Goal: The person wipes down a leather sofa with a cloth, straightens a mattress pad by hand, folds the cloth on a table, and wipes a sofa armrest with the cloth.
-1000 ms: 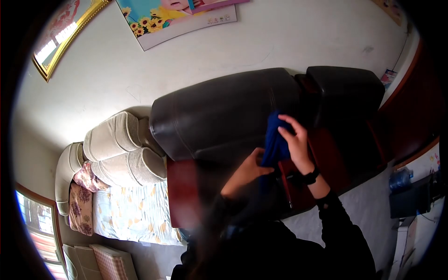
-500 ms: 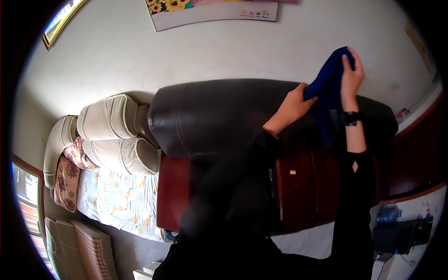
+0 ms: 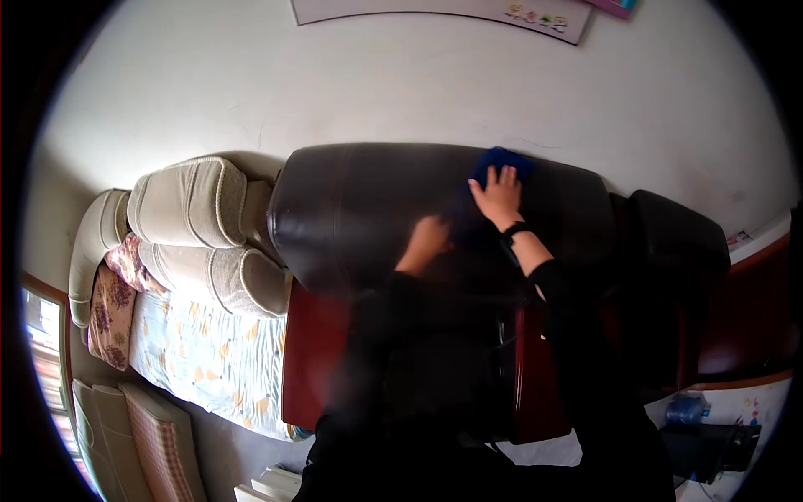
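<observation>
A dark blue cloth (image 3: 503, 157) lies over the upper part of a dark brown leather sofa back (image 3: 368, 201). My right hand (image 3: 500, 199), with a black band at the wrist, rests flat on the cloth, fingers spread. Lower and to the left, my left hand (image 3: 425, 241) is slightly blurred, its fingers curled at the cloth's darker lower-left edge. Shadow and blur hide where that edge of the cloth ends.
Left of the leather sofa stand beige cushions (image 3: 188, 205) and a seat with a patterned sheet (image 3: 209, 351). Red-brown wooden seat panels (image 3: 311, 360) run below the backrest. A picture (image 3: 452, 10) hangs on the wall above. A blue water bottle (image 3: 686, 410) stands at lower right.
Both hands and the cloth have come down and left from the raised position onto the backrest. My right hand has gone from gripping the cloth to lying flat on it. The view has shifted slightly.
</observation>
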Demonstrator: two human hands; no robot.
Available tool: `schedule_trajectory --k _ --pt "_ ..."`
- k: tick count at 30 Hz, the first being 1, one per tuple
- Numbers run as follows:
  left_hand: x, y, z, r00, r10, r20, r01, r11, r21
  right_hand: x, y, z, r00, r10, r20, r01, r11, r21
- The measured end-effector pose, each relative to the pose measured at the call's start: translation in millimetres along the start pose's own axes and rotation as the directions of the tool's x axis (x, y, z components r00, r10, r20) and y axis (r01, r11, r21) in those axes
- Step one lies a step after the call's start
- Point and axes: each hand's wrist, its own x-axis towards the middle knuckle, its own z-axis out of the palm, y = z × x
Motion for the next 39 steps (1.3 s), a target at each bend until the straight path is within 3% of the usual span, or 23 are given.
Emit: schedule_trajectory --k 2,3,7,12,15,17,18,20,21,23,24,30,32,34,38,39 --pt "-18.8 -16.3 -47.7 0.978 -0.186 -0.097 0.159 0.958 -0.237 8.6 -70.9 5.4 0.995 -0.097 0.001 0.097 0.993 0.071" --pt "-28.2 -34.3 -75.7 0.972 -0.213 -0.096 0.182 0.948 -0.263 10.1 -108.1 6.8 0.989 -0.145 0.014 0.142 0.981 0.135" --pt "-81.9 -82.6 -165.6 0.916 -0.268 -0.297 0.104 0.876 -0.470 10.0 -246.6 30.9 0.932 -0.360 -0.038 0.357 0.894 0.269" --pt "-96.6 -129.2 -245.5 0.885 -0.252 -0.391 0.089 0.917 -0.390 22.1 -358.8 48.7 0.867 -0.498 -0.001 0.462 0.802 0.378" --pt "-95.1 -151.5 -258.8 0.855 -0.251 -0.454 0.033 0.899 -0.436 32.2 -389.4 69.4 0.823 -0.558 -0.106 0.556 0.751 0.357" --pt "-83.2 -177.4 -253.2 0.789 -0.163 -0.592 -0.003 0.963 -0.269 32.2 -391.8 71.9 0.813 -0.564 -0.147 0.578 0.748 0.326" --pt "-88.5 -157.8 -244.5 0.794 -0.168 -0.585 0.000 0.961 -0.277 33.2 -391.2 73.9 0.786 -0.599 -0.153 0.613 0.721 0.324" --pt "-93.7 -112.7 -225.3 0.568 0.057 -0.821 0.227 0.948 0.223 34.6 -388.4 73.1 0.741 -0.641 -0.202 0.669 0.679 0.301" --pt "-94.0 -104.7 -220.5 0.568 0.064 -0.821 0.223 0.948 0.228 35.8 -386.7 73.6 0.742 -0.637 -0.207 0.668 0.681 0.301" --pt "-95.9 -89.9 -209.7 0.719 0.143 -0.680 0.244 0.864 0.440 35.8 -377.5 74.1 0.705 -0.681 -0.198 0.699 0.622 0.352" --pt "-94.4 -80.9 -199.7 0.772 0.002 -0.635 0.331 0.853 0.404 33.0 -369.2 68.3 0.691 -0.686 -0.226 0.719 0.622 0.308" --pt "-64.9 -31.1 -114.2 0.917 0.065 -0.393 0.143 0.867 0.477 35.4 -249.4 34.7 0.669 -0.680 -0.301 0.733 0.671 0.114" --pt "-43.4 -10.5 -72.2 0.941 0.165 -0.297 0.041 0.812 0.582 41.1 -184.4 25.2 0.752 -0.629 -0.196 0.655 0.746 0.120" --pt "-22.7 10.9 -22.9 0.953 0.240 -0.184 -0.088 0.804 0.588 46.3 -107.1 23.0 0.788 -0.580 -0.206 0.602 0.796 0.066" --pt "6.6 48.7 94.2 0.950 0.307 -0.057 -0.229 0.809 0.541 32.3 50.9 -3.0 0.924 -0.381 -0.029 0.378 0.923 -0.069" --pt "6.2 65.5 119.4 0.966 0.258 0.010 -0.224 0.819 0.529 22.9 87.5 -12.1 0.943 -0.332 -0.028 0.326 0.938 -0.121"
